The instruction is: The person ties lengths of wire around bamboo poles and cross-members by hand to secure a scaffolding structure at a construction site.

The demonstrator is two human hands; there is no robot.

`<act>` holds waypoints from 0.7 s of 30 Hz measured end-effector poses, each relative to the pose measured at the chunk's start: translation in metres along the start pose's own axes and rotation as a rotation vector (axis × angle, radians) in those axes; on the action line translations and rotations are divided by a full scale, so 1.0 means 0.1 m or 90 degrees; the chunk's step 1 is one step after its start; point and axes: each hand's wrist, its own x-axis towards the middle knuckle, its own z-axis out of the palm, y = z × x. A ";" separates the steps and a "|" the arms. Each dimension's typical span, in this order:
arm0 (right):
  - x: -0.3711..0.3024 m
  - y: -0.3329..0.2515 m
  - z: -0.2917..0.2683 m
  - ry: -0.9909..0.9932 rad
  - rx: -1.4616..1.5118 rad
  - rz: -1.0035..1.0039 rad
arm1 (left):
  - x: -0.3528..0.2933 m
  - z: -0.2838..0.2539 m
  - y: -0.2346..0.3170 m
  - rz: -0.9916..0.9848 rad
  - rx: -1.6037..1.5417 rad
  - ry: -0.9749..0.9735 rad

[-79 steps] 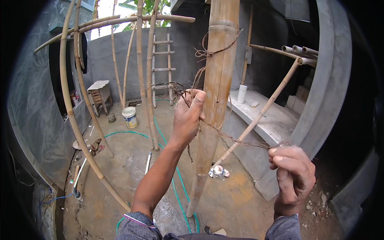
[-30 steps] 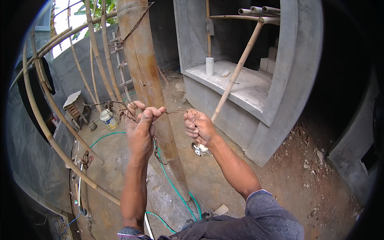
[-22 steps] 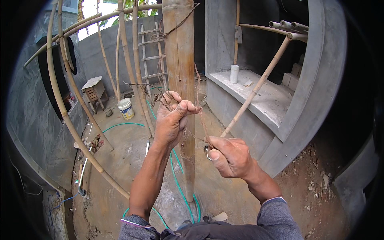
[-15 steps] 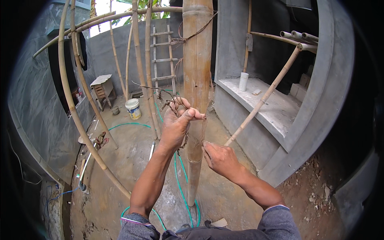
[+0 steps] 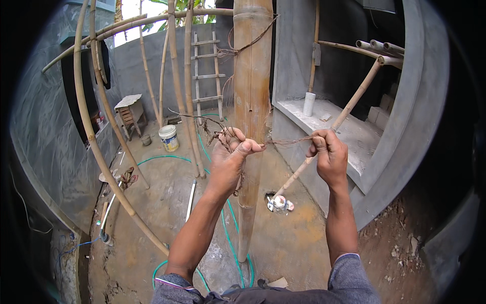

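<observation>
Gray back wall, wooden ladder before it, stained brown floor, pale ledge, bright daylight above

Place: a building site, it seems — the construction is unfinished.
Walls: the grey wall is of bare cement.
Bamboo: one thick pole in the middle, thinner poles at left.
Floor: stained floor with green hose and bucket.
Back: a wooden ladder.
Right side: loose rubble.

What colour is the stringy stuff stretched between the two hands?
Reddish brown; the strands show best in the head view.
</observation>
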 end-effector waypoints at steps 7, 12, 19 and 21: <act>-0.73 -0.79 0.10 -0.163 -0.089 -0.351 | -0.01 0.01 -0.03 -0.079 -0.177 -0.063; -0.98 -0.23 0.59 -0.273 -0.275 -0.264 | 0.00 -0.11 0.05 -0.090 -0.061 -0.026; -0.22 0.88 0.69 -0.091 -0.330 -0.099 | -0.01 -0.01 -0.05 -0.049 0.025 -0.030; 0.15 0.85 0.52 -0.059 -0.272 -0.117 | -0.01 -0.01 -0.08 -0.026 0.002 -0.031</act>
